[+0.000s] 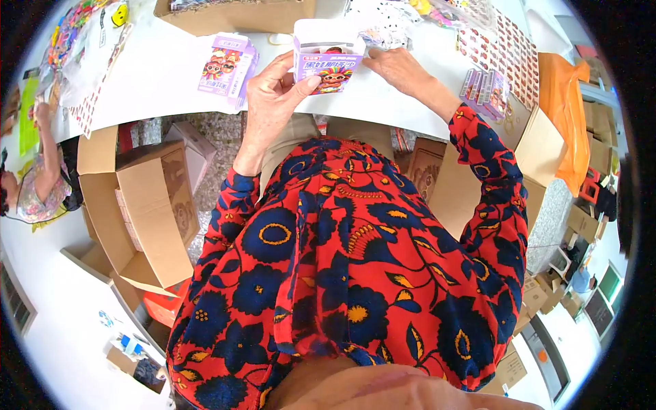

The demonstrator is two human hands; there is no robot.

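My left hand (270, 99) grips a small purple carton (318, 65) with a cartoon figure on its front, the thumb across the front and the fingers behind. The carton is upright with its top flap raised, and something dark and red shows inside its mouth. Just right of the carton, my right hand (402, 70) has its fingers drawn together near the tabletop; what they pinch, if anything, is hidden. Beyond that hand lies a heap of small clear packets (384, 19). A stack of flattened purple cartons (222, 72) sits left of my left hand.
Several finished-looking purple boxes (486, 92) stand at the table's right, by a printed sticker sheet (502, 51). A cardboard box (236, 19) is at the far edge. Open cartons (147, 219) flank my legs. Another person (44, 178) works at the left.
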